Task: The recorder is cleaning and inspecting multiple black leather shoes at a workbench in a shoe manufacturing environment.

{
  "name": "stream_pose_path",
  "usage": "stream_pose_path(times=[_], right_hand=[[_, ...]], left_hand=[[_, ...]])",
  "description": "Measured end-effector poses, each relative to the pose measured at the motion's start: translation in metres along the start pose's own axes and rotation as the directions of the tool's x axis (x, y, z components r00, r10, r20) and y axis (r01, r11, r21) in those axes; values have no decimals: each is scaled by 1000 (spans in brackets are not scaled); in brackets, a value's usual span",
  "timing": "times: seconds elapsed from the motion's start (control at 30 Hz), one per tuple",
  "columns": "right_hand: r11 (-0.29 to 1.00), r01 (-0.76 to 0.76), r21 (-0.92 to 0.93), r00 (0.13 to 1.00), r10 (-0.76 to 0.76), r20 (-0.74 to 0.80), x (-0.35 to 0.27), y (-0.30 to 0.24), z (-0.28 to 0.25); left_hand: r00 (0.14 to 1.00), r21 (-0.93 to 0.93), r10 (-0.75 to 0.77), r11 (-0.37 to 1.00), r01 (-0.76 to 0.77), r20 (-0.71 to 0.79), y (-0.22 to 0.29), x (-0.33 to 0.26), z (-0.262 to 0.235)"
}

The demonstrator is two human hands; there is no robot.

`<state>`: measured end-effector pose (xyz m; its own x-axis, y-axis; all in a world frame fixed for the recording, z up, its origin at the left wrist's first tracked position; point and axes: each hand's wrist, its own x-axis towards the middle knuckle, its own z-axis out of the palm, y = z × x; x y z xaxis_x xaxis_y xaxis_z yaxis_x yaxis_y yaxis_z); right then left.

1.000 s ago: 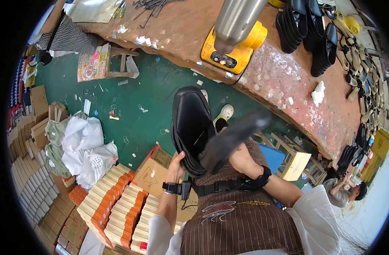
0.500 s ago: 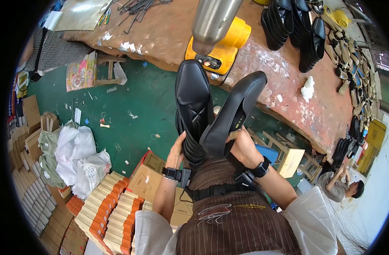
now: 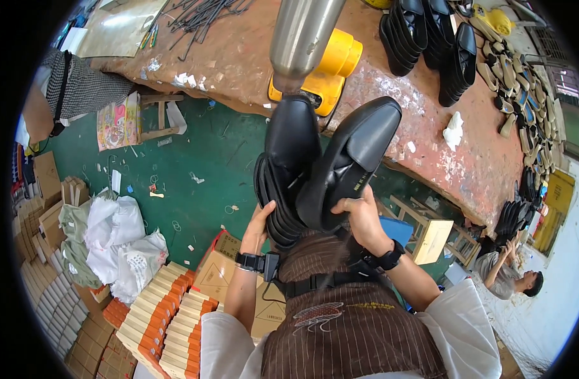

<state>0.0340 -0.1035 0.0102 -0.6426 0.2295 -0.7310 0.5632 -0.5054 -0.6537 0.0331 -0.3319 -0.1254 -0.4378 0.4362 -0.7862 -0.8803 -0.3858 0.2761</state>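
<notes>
My left hand [image 3: 256, 228] is closed around the heel end of a nested stack of black leather shoes [image 3: 292, 136], toes pointing away from me. In my right hand [image 3: 366, 222] is a single black loafer [image 3: 364, 142], gripped at the heel with the thumb by its opening; its upper faces up. The two toes lie side by side, the loafer leaning right over the stack's edge. Just beyond the stack's toe is the metal nozzle [image 3: 307, 38] of what looks like a hot-air blower, above a yellow body [image 3: 332, 85]. Whether toe and nozzle touch, I cannot tell.
More stacked black shoes [image 3: 457, 69] stand on the worn workbench [image 3: 422, 126], near a crumpled white wad [image 3: 453, 130]. Shoe boxes [image 3: 157, 309] and white sacks [image 3: 115, 221] are at lower left. Wooden stools [image 3: 432, 240] stand at right. A co-worker [image 3: 511, 275] sits at far right.
The loafer in my right hand has rolled so its upper faces up more. The stack's toe has tilted, and its lower shoes show more at the left. Both hands keep their hold.
</notes>
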Motion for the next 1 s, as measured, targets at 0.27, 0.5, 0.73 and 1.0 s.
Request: stream_pose_path(times=[0.27,0.5,0.73,1.0], right_hand=[[762,226,-607,971,-226,77,-3,22,-7],[985,-27,168,987,-1,162,15,16,-33],[788,-140,600,971,-9,239,5,3,-72],[714,67,697,983,-167,77,-1,-1,-111]], left_hand=[[999,287,25,958,-17,-24,-5,-8,2],[996,166,-81,982,87,-41,-12,-4,10],[989,-87,-136,987,131,-54,-26,5,-10],[998,-189,-62,981,54,-34,-16,-13,-11]])
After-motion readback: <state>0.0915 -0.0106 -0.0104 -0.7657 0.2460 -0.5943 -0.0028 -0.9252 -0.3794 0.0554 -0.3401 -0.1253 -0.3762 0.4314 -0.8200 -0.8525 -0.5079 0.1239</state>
